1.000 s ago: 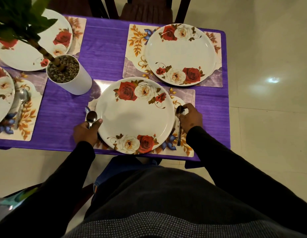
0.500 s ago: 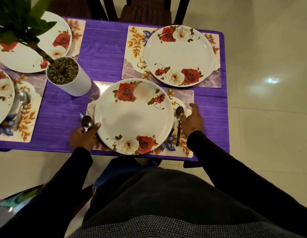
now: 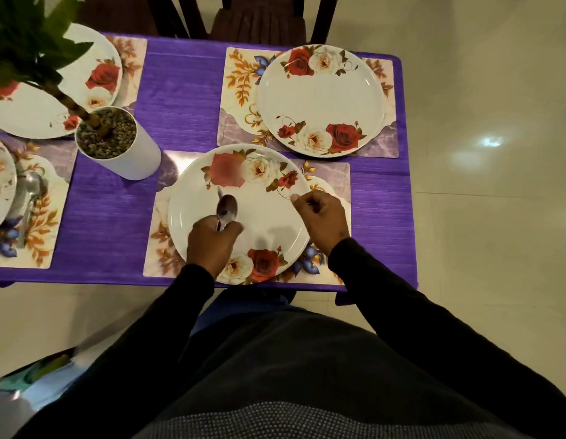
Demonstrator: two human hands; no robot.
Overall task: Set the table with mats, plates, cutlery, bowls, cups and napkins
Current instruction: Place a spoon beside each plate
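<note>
Just below the middle of the frame, the near plate (image 3: 262, 213) sat on its floral mat (image 3: 330, 175), white with red and cream roses at its upper and lower rims. Over its left half the left hand (image 3: 211, 245) gripped a spoon (image 3: 226, 210), fingers curled round the handle and the bowl pointing up the frame; a second thin metal piece showed beside the spoon's bowl (too blurred to tell what it was). Over the plate's right rim the right hand (image 3: 322, 217) hung with fingers curled; a dark sliver showed between them, but whether they pinched anything could not be told.

Toward the upper right lay the far plate (image 3: 321, 96) on a second mat (image 3: 240, 90), bare inside, its lower rim close to the near plate's upper rim. Left of the near plate, at the middle left, stood a white pot (image 3: 132, 153) filled with small pebbles, a green plant (image 3: 31, 39) rising from it and covering part of the upper-left plate (image 3: 37, 112). At the far left edge a third mat (image 3: 43, 223) carried a partly cut-off plate and a resting spoon (image 3: 31, 191). All sat on a purple tablecloth (image 3: 180, 106). A dark chair (image 3: 259, 17) stood at the top edge, beyond the table. No writing could be read anywhere.
</note>
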